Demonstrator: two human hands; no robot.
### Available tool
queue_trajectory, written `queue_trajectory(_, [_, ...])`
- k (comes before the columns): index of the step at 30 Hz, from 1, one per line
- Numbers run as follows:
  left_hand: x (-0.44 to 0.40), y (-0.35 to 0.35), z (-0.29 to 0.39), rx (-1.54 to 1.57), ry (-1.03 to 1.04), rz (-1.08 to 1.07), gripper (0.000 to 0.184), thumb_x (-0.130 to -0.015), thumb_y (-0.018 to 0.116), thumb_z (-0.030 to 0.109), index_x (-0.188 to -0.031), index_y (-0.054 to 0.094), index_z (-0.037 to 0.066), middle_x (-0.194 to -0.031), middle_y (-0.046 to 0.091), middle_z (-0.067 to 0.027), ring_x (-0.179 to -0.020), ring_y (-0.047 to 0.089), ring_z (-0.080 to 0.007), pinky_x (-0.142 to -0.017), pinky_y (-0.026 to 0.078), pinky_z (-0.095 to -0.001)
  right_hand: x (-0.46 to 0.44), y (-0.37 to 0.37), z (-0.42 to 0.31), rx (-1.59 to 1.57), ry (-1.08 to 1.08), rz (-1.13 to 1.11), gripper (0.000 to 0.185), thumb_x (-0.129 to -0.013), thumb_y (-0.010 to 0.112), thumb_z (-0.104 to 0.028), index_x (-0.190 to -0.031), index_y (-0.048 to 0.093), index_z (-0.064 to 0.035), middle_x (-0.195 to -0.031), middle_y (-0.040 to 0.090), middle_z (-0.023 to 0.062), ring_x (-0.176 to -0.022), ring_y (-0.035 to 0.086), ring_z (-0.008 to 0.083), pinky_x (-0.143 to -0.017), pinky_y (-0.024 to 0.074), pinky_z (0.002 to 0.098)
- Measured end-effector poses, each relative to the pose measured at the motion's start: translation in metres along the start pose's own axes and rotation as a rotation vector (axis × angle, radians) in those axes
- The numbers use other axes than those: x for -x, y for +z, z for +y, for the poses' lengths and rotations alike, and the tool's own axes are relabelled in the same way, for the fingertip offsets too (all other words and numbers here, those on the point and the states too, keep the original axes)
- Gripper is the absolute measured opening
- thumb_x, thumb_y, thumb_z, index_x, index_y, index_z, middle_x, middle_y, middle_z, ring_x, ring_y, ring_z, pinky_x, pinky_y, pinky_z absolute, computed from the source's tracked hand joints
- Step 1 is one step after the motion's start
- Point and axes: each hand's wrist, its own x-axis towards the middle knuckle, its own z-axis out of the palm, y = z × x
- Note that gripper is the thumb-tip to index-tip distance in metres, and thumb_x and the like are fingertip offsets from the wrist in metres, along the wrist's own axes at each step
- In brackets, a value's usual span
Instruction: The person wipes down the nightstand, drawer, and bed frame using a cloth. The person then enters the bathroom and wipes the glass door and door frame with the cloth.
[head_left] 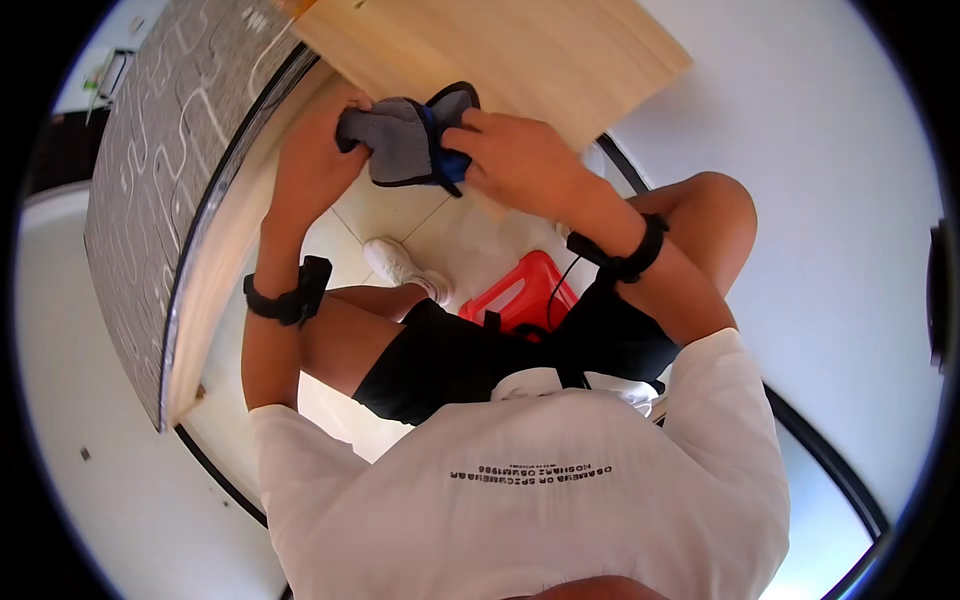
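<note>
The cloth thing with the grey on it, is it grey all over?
No, the cloth thing has black edges and a blue part too, next to the right grip.

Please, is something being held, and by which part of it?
Yes, a grey-and-blue cloth item: the left hand holds its grey end, the right hand its blue side.

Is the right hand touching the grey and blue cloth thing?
Touching. The head view shows the right hand with its fingers gripping the blue part of the cloth thing.
</note>
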Motion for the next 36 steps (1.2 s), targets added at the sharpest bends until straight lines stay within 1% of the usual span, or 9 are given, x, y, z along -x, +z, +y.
queue_trajectory(6, [-0.031, 0.044, 0.038, -0.227, 0.174, -0.16, 0.038, -0.088, 0.059, 0.012, -0.124, 0.053, 0.004, -0.118, 0.059, -0.0188, -0.108, 0.057, -0.0372, -0.092, 0.045, -0.0421, 0.039, -0.04, 0.055, 0.153, 0.325, 0.169, 0.027, -0.08, 0.057, -0.013, -0.106, 0.063, -0.0156, -0.098, 0.062, 0.0066, -0.086, 0.065, 0.0325, -0.072, 0.0532, 0.0437])
queue_trajectory(9, [-0.055, 0.074, 0.067, -0.125, 0.256, -0.282, 0.042, -0.095, 0.055, 0.025, -0.13, 0.049, 0.003, -0.125, 0.056, -0.021, -0.112, 0.054, -0.0394, -0.098, 0.042, -0.0438, 0.054, -0.056, 0.108, 0.336, 0.433, 0.314, 0.038, -0.076, 0.067, -0.016, -0.113, 0.059, -0.0126, -0.098, 0.066, 0.0111, -0.086, 0.067, 0.0333, -0.072, 0.0546, 0.0444])
queue_trajectory(12, [-0.078, 0.113, 0.075, -0.175, 0.446, -0.153, 0.047, -0.097, 0.054, 0.029, -0.135, 0.047, 0.003, -0.128, 0.053, -0.0238, -0.114, 0.052, -0.0411, -0.101, 0.041, -0.0439, 0.068, -0.07, 0.116, 0.324, 0.566, 0.471, 0.038, -0.079, 0.061, -0.015, -0.117, 0.059, -0.0177, -0.097, 0.066, 0.0104, -0.085, 0.065, 0.0376, -0.074, 0.0536, 0.0452])
queue_trajectory(14, [-0.092, 0.125, 0.08, -0.209, 0.523, -0.118, 0.05, -0.097, 0.054, 0.031, -0.141, 0.044, 0.01, -0.133, 0.048, -0.0265, -0.117, 0.049, -0.0448, -0.101, 0.042, -0.0449, 0.074, -0.091, 0.1, 0.124, 0.791, 0.132, 0.077, -0.075, 0.075, -0.024, -0.144, 0.041, -0.014, -0.128, 0.056, 0.0247, -0.114, 0.059, 0.0296, -0.097, 0.0464, 0.0445])
queue_trajectory(18, [-0.076, 0.105, 0.104, -0.489, 0.474, -0.095, 0.051, -0.095, 0.056, 0.026, -0.143, 0.043, 0.018, -0.131, 0.045, -0.0281, -0.113, 0.049, -0.0475, -0.097, 0.044, -0.0471, 0.093, -0.04, 0.125, -0.139, 0.744, 0.355, 0.045, -0.077, 0.066, -0.008, -0.122, 0.058, -0.0074, -0.114, 0.06, 0.0257, -0.11, 0.058, 0.0381, -0.088, 0.0483, 0.0464])
queue_trajectory(20, [-0.062, 0.091, 0.11, -0.488, 0.24, -0.278, 0.055, -0.091, 0.06, 0.016, -0.143, 0.044, 0.022, -0.123, 0.046, -0.0268, -0.109, 0.05, -0.048, -0.093, 0.045, -0.0483, 0.088, -0.003, 0.135, -0.168, 0.354, 0.618, 0.048, -0.076, 0.067, -0.018, -0.12, 0.048, -0.0105, -0.088, 0.067, 0.0183, -0.082, 0.066, 0.0391, -0.072, 0.053, 0.0487])
queue_trajectory(23, [-0.039, 0.073, 0.096, -0.401, 0.252, -0.349, 0.059, -0.086, 0.063, 0.008, -0.142, 0.045, 0.019, -0.112, 0.047, -0.0255, -0.103, 0.052, -0.0467, -0.088, 0.046, -0.0485, 0.089, -0.012, 0.095, -0.1, 0.382, 0.418, 0.052, -0.077, 0.067, -0.019, -0.12, 0.04, -0.0088, -0.078, 0.065, 0.0235, -0.076, 0.065, 0.0436, -0.069, 0.0515, 0.0512])
queue_trajectory(30, [-0.013, 0.062, 0.111, -0.344, 0.211, -0.556, 0.059, -0.084, 0.065, 0.009, -0.14, 0.046, 0.013, -0.108, 0.05, -0.0249, -0.097, 0.055, -0.0463, -0.084, 0.047, -0.0478, 0.092, -0.024, 0.062, -0.14, 0.274, 0.178, 0.042, -0.08, 0.065, -0.019, -0.114, 0.043, -0.0094, -0.076, 0.065, 0.0225, -0.073, 0.065, 0.0424, -0.066, 0.0514, 0.0507])
queue_trajectory(36, [-0.044, 0.139, 0.15, -0.559, 0.23, -0.103, 0.059, -0.085, 0.062, 0.012, -0.141, 0.045, 0.016, -0.111, 0.051, -0.0229, -0.103, 0.053, -0.0438, -0.084, 0.051, -0.0486, 0.081, -0.045, 0.123, 0.171, 0.484, 0.381, 0.048, -0.084, 0.064, -0.022, -0.127, 0.043, -0.0175, -0.094, 0.068, 0.018, -0.084, 0.066, 0.039, -0.069, 0.052, 0.0494])
